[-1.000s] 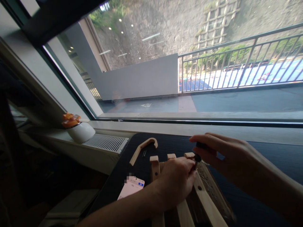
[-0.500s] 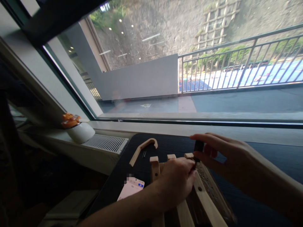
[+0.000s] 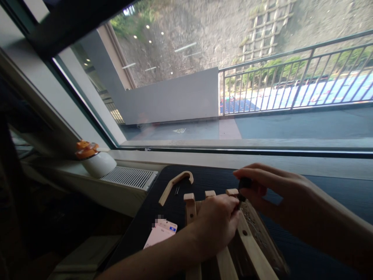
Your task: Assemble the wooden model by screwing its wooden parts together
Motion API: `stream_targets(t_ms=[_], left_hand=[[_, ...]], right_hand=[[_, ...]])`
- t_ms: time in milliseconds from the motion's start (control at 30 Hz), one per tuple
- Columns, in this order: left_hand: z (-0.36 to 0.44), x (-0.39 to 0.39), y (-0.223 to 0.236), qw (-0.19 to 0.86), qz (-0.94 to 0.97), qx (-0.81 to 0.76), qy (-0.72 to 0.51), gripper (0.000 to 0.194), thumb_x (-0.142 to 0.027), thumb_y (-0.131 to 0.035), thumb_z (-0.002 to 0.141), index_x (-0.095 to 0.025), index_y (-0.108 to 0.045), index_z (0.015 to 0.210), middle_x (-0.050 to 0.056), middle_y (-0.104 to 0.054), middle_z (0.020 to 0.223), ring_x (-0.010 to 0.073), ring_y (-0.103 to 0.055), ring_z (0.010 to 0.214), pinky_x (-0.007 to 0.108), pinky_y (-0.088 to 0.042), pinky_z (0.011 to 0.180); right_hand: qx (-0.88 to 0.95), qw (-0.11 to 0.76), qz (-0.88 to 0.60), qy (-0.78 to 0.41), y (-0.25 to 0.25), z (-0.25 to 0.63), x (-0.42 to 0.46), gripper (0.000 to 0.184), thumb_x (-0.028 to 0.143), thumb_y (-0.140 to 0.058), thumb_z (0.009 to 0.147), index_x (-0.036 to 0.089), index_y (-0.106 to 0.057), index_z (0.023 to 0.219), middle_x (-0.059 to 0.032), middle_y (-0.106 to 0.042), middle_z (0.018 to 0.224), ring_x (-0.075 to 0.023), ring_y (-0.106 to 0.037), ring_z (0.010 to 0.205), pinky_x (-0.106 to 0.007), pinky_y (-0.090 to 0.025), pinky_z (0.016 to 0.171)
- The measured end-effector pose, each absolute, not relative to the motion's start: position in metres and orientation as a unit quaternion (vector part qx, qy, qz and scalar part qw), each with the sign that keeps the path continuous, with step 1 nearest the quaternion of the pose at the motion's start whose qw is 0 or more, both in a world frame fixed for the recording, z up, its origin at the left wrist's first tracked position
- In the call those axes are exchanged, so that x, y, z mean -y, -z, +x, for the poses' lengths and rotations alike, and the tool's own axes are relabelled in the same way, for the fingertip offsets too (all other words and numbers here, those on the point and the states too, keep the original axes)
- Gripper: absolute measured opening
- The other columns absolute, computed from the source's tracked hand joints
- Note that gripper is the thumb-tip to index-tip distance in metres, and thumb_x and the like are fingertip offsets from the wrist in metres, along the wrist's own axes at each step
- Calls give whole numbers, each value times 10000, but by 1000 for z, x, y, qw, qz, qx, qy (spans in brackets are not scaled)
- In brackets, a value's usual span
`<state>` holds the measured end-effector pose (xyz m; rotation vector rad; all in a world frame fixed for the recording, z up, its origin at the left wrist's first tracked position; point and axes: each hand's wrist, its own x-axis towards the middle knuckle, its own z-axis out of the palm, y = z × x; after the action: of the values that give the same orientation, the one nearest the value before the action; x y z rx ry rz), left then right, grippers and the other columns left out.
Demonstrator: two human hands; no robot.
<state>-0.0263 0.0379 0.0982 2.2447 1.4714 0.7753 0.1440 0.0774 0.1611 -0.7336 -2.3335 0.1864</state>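
Note:
My right hand [image 3: 271, 184] pinches the stubby black handle of what looks like a screwdriver [image 3: 245, 182], held upright with its tip pointing down. Close below it, my left hand [image 3: 217, 223] is closed at the rightmost pale wooden hook [image 3: 253, 245], its thumb and forefinger by the tool's tip; that contact is hidden. A middle wooden hook [image 3: 210, 193] runs under my left hand. The left wooden hook [image 3: 190, 206] shows a dark hole. These hooks lie across a brown carved wooden board [image 3: 260, 229].
On the black table [image 3: 140, 221], a loose wooden hook [image 3: 171, 188] lies at the far left beside thin metal screws [image 3: 176, 190]. A phone [image 3: 161, 233] with a lit screen rests near my left forearm. Beyond are a vent [image 3: 131, 177], a white pot-like object [image 3: 100, 163] and the window.
The fingers of my right hand have turned slightly around the black handle, which now tilts a little more and sits a touch lower. My left hand stays in place.

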Motion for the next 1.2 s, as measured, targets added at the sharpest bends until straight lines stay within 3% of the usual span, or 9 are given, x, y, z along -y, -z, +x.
stream_targets(t_ms=[100, 267, 333, 633, 700, 867, 1033, 1200], left_hand=[[-26, -38, -100, 170, 790, -522, -274, 130, -186, -497, 872, -182, -601, 795, 13, -682, 805, 145, -632, 716, 225, -417, 641], [-25, -37, -102, 166, 792, -523, -268, 125, -186, -502, 871, -188, -608, 804, 10, -686, 806, 147, -635, 725, 223, -422, 644], [-25, -37, -101, 162, 792, -526, -262, 130, -189, -498, 873, -191, -615, 818, 13, -693, 821, 155, -641, 738, 229, -428, 650], [-25, -38, -98, 169, 790, -531, -255, 139, -194, -491, 872, -187, -625, 837, 23, -699, 846, 164, -648, 757, 236, -446, 680], [-25, -37, -99, 166, 792, -532, -251, 138, -197, -494, 870, -186, -614, 805, 17, -693, 817, 157, -641, 731, 232, -434, 654], [-26, -37, -102, 153, 795, -532, -247, 109, -193, -523, 850, -192, -593, 766, -1, -678, 774, 142, -615, 690, 226, -399, 612], [-26, -37, -103, 163, 795, -536, -235, 127, -200, -495, 862, -190, -590, 777, 9, -679, 790, 148, -618, 705, 231, -399, 619], [-29, -35, -111, 185, 801, -532, -201, 66, -172, -504, 815, -186, -561, 784, 9, -650, 785, 139, -586, 662, 226, -388, 581]], right_hand=[[896, 351, -263, -68, -162, 145, -77, 227, 246, -469, 918, 250, -585, 1112, -38, -689, 1008, -142, -666, 781, -219, -490, 638], [876, 360, -317, -46, -159, 139, -80, 127, 320, -580, 852, 205, -596, 902, 0, -668, 699, -116, -589, 512, -212, -417, 466], [869, 361, -334, -51, -158, 138, -80, 133, 326, -610, 829, 204, -593, 881, 13, -653, 656, -111, -574, 486, -209, -407, 450], [893, 344, -272, -98, -157, 138, -78, 294, 214, -488, 892, 257, -596, 1161, -24, -701, 1036, -131, -677, 786, -202, -501, 643], [894, 347, -271, -87, -157, 139, -79, 291, 218, -483, 899, 254, -595, 1166, -27, -705, 1024, -133, -678, 781, -205, -498, 638], [880, 348, -321, -42, -157, 142, -82, 185, 324, -564, 867, 203, -625, 992, -9, -690, 756, -114, -599, 515, -222, -434, 479], [891, 345, -286, -74, -158, 143, -79, 285, 269, -493, 901, 238, -583, 1170, -42, -693, 1007, -132, -662, 720, -218, -487, 593], [886, 353, -292, -77, -160, 140, -78, 184, 280, -499, 904, 218, -611, 1036, -19, -705, 887, -123, -653, 675, -214, -470, 574]])
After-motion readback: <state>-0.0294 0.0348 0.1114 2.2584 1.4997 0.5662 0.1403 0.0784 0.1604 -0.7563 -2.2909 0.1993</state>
